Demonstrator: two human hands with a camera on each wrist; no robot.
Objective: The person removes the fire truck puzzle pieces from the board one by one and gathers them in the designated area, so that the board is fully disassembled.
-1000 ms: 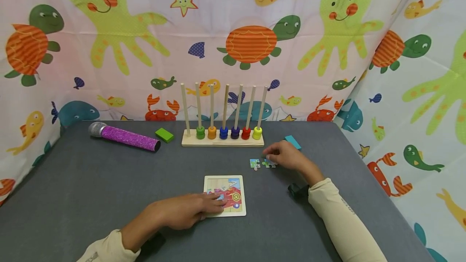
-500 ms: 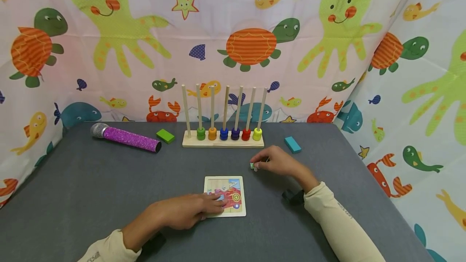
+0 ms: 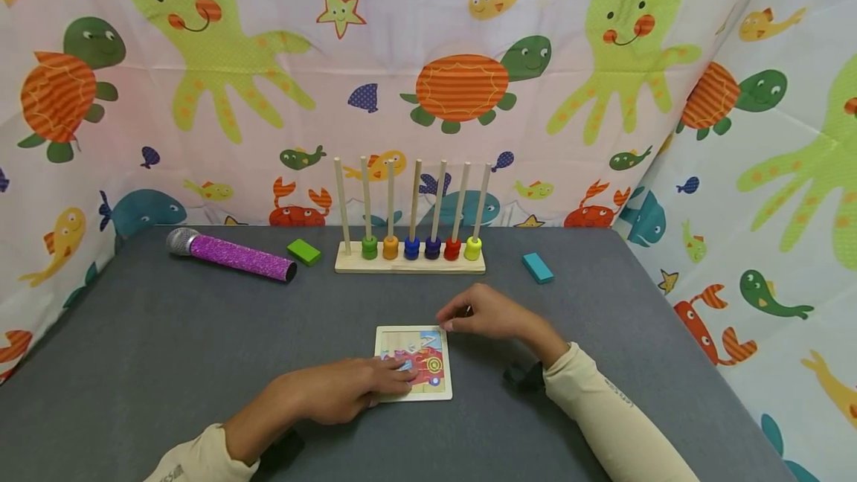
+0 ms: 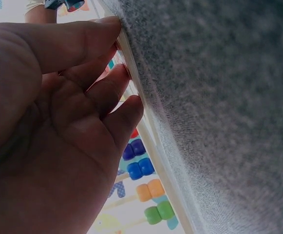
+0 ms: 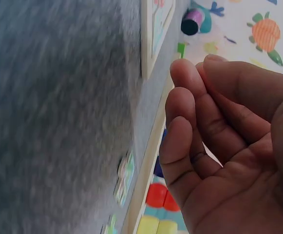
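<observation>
A small square jigsaw puzzle [image 3: 431, 372] in a pale wooden frame lies on the grey table, its picture red and blue. Bare wood shows at its upper left. My left hand [image 3: 344, 387] holds its left side, fingers over the picture; in the left wrist view the thumb [image 4: 95, 36] is against the frame's edge. By the puzzle's upper right corner hovers my right hand [image 3: 494, 315], fingers loosely curved, nothing visible between them. Loose puzzle pieces [image 5: 125, 178] lie on the table in the right wrist view; in the head view the right hand hides them.
Behind the puzzle stands a wooden peg rack [image 3: 410, 265] with coloured rings on most of its pegs. A glittery purple microphone [image 3: 234, 255] and a green block [image 3: 304, 251] lie at the back left, a blue block [image 3: 538, 268] at the back right. A patterned curtain hangs behind.
My right hand has moved left and toward me, from the loose pieces to the puzzle's corner, uncovering the blue block. The left hand has stayed on the puzzle.
</observation>
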